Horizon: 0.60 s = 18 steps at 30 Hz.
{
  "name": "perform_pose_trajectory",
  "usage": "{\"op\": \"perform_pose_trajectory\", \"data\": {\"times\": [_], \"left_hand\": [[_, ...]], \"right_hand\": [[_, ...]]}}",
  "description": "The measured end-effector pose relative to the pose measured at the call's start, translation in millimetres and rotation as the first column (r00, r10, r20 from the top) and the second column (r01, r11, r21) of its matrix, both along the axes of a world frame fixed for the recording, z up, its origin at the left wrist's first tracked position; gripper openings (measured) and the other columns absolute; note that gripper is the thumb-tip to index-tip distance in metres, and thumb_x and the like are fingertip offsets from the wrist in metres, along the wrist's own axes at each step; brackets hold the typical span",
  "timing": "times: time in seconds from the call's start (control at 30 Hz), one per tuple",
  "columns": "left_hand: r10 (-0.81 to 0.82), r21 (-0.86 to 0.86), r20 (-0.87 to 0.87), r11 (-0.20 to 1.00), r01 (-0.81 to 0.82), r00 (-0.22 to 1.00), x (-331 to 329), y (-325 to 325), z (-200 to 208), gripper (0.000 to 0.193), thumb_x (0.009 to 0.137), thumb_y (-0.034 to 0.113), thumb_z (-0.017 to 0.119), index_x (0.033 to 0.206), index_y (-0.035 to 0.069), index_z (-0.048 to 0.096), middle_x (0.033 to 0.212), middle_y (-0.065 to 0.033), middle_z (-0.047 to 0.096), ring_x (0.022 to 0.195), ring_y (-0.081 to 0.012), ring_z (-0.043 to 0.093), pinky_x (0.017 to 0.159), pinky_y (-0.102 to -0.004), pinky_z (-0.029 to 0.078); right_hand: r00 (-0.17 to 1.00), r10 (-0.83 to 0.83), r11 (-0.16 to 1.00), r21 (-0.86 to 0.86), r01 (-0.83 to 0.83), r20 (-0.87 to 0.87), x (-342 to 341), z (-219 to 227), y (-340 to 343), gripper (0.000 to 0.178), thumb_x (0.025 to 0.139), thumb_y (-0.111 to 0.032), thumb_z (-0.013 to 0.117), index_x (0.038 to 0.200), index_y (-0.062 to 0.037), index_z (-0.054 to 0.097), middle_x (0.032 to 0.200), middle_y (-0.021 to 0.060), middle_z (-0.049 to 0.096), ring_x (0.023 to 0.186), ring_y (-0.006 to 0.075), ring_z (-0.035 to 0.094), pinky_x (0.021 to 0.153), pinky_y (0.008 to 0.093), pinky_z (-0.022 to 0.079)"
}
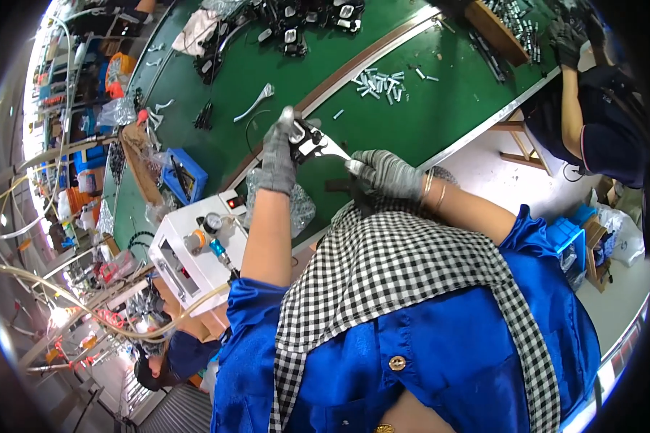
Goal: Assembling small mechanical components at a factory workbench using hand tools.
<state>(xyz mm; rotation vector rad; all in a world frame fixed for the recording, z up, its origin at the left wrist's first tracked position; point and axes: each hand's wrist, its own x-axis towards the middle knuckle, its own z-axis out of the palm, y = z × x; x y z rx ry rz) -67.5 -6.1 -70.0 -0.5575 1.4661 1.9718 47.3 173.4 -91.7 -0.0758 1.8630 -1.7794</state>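
Observation:
My left hand (276, 155), in a grey knit glove, is closed around the black body of a lever assembly (308, 142). From that body a flat silver lever (332, 149) points right, toward my right hand. My right hand (386, 174), gloved in grey too, pinches the lever's tip between thumb and fingers. The assembly is held above the near edge of the green table, in front of my checkered apron. Beyond it on the table lies a loose silver lever (255, 102).
Small silver pins (380, 84) lie scattered on the green table (440, 119). Black parts (290, 40) are heaped at the back. To my left stand a white box with a gauge (195, 249) and a blue bin (184, 175). At right a co-worker's gloved hand (567, 43) reaches in.

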Motion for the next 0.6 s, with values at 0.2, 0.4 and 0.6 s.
{"op": "perform_pose_trajectory", "data": {"times": [0.2, 0.4, 0.6], "left_hand": [[0.251, -0.198, 0.100, 0.953, -0.228, 0.963, 36, 3, -35, 0.033, 0.073, 0.032, 0.073, 0.094, 0.014, 0.054, 0.071, -0.0021, 0.060, 0.059, -0.0168, 0.059, 0.048, -0.0333, 0.051], [0.299, -0.166, 0.093, 0.945, -0.282, 0.950, 53, -16, -44, 0.025, 0.073, 0.031, 0.073, 0.082, 0.013, 0.058, 0.067, -0.0012, 0.059, 0.060, -0.0150, 0.057, 0.048, -0.0297, 0.047], [0.361, -0.109, 0.074, 0.930, -0.352, 0.930, 57, -13, -26, 0.021, 0.078, 0.025, 0.069, 0.083, 0.012, 0.054, 0.066, -0.0012, 0.057, 0.055, -0.0132, 0.057, 0.044, -0.0241, 0.047]], "right_hand": [[0.946, 0.215, 0.764, 0.645, -0.009, -0.242, -9, 13, 2, 0.034, 0.089, -0.034, 0.045, 0.089, -0.0042, 0.060, 0.076, 0.0169, 0.062, 0.073, 0.0342, 0.060, 0.067, 0.0429, 0.047], [0.874, -0.093, 0.657, 0.630, 0.414, -0.476, -42, -55, 77, 0.022, 0.084, -0.028, 0.052, 0.087, -0.0084, 0.060, 0.081, 0.0131, 0.063, 0.078, 0.0317, 0.060, 0.069, 0.0408, 0.048], [0.822, 0.157, 0.558, 0.736, 0.383, -0.547, -61, -100, 126, 0.015, 0.076, -0.011, 0.060, 0.091, -0.0087, 0.062, 0.091, 0.0108, 0.059, 0.085, 0.0301, 0.058, 0.076, 0.0365, 0.047]]}}
